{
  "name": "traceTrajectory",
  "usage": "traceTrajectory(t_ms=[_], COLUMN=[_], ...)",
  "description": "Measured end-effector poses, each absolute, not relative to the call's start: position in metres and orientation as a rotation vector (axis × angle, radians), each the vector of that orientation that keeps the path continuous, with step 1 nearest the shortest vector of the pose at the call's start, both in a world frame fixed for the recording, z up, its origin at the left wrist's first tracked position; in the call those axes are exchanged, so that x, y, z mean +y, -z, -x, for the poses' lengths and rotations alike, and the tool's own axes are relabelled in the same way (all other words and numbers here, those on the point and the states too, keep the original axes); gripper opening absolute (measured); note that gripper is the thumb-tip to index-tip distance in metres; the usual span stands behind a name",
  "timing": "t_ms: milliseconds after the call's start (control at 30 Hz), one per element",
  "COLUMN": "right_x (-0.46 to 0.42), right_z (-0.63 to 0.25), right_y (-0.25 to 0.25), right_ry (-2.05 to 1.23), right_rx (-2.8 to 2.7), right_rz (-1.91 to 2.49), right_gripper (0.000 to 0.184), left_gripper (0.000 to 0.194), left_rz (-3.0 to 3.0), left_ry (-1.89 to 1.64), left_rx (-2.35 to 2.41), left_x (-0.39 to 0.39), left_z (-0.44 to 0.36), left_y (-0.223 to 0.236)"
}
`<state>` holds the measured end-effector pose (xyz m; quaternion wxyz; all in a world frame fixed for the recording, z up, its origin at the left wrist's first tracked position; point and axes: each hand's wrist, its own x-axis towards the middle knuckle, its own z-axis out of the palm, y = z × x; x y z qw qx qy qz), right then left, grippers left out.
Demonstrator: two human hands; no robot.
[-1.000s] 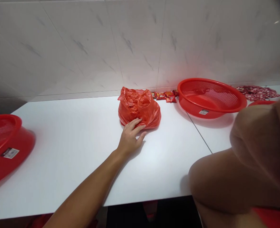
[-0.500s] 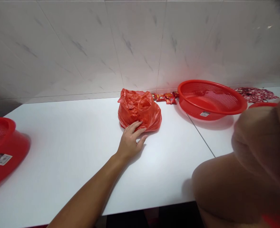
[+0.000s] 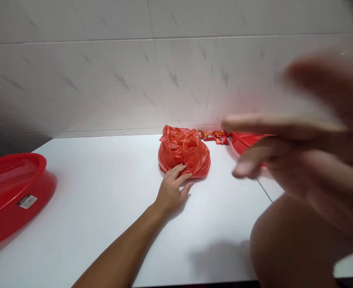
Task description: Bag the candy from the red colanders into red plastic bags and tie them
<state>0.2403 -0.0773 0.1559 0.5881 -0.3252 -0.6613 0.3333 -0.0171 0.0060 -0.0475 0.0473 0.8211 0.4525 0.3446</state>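
A crumpled red plastic bag (image 3: 188, 150) sits near the back of the white table. Against its front side rests my left hand (image 3: 174, 188), with fingers stretched out and touching the plastic but not wrapped round it. What the bag contains is hidden. My right hand (image 3: 308, 156) is raised close to the camera at the right, blurred by motion. Its fingers are apart, and nothing shows between them. Behind it, a red plastic basket (image 3: 240, 142) is mostly covered from sight.
Several small red packets (image 3: 214, 136) lie along the tiled wall (image 3: 128, 88), right of the bag. At the left edge stands another red perforated basket (image 3: 41, 192) with a label. A seam (image 3: 264, 190) runs across the white table (image 3: 104, 188) on the right.
My right hand has come up, and its fingers now spread in front of the right basket. The view has shifted up and left. My left hand still touches the bag.
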Motion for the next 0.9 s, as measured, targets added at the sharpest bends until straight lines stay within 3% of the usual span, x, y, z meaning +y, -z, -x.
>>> traceTrajectory(t_ms=[67, 133, 267, 467, 800, 900], right_x=[-0.056, -0.025, 0.033, 0.052, 0.065, 0.072], right_z=[-0.22, -0.195, -0.155, -0.157, -0.155, -0.162], right_y=[-0.152, -0.139, -0.103, -0.088, -0.067, -0.061], right_ry=[-0.735, -0.774, -0.609, -0.473, -0.506, -0.479], right_rx=[-1.645, -1.92, -2.489, -2.455, -2.385, -2.339], right_rz=[0.613, 0.691, 1.474, 1.855, 1.899, 1.958], right_gripper=[0.025, 0.029, 0.027, 0.031, 0.055, 0.034], left_gripper=[0.028, 0.027, 0.027, 0.02, 0.011, 0.011], left_rz=[-2.544, -2.589, -2.653, -2.651, -2.666, -2.653], left_ry=[-1.104, -1.158, -1.212, -1.219, -1.274, -1.289], left_rx=[1.338, 1.284, 1.23, 1.344, 1.332, 1.366], left_x=[0.007, 0.009, 0.01, 0.008, 0.011, 0.011], left_z=[0.018, 0.019, 0.024, 0.029, 0.027, 0.028], left_y=[0.049, 0.048, 0.042, 0.04, 0.039, 0.037])
